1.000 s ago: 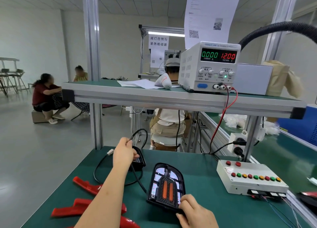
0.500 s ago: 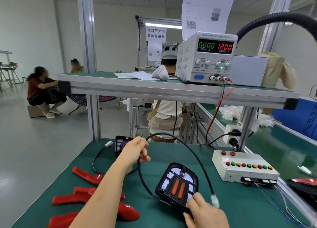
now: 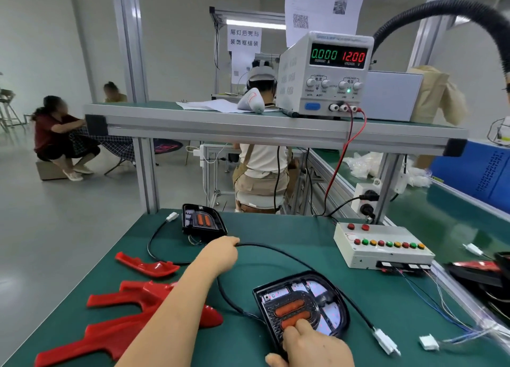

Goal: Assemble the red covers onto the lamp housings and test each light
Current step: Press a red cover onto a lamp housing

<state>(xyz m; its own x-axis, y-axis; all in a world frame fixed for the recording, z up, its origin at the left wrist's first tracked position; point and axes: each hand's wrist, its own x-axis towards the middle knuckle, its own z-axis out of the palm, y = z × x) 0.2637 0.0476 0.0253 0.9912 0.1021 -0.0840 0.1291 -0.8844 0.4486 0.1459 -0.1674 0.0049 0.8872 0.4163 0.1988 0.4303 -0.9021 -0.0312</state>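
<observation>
"0.000 CURRENT A" and "12.00 VOLTAGE V" are shown on the power supply (image 3: 324, 74) on the upper shelf, and 尾灯后壳与装饰框组装 is printed on the hanging sign (image 3: 244, 37) behind it. The lamp housing (image 3: 317, 292) is laid face up on the green bench (image 3: 276, 228), near the wearer, with its two orange strips slanted from near left to far right. Its near edge is pinched by the right hand (image 3: 311, 347) and the black cable (image 3: 303, 264) is gripped in the curled left hand (image 3: 220, 253), with the red covers (image 3: 132, 311) lying to the left.

Your bench (image 3: 276, 228) has a green mat top. Aluminium posts (image 3: 132, 63) carry an upper shelf (image 3: 220, 123) straight in front of you. Glossy grey floor (image 3: 55, 214), plain white walls (image 3: 36, 35). A tube light (image 3: 255, 24) is lit over the next station. Stools (image 3: 8, 104) stand far left by the wall.
</observation>
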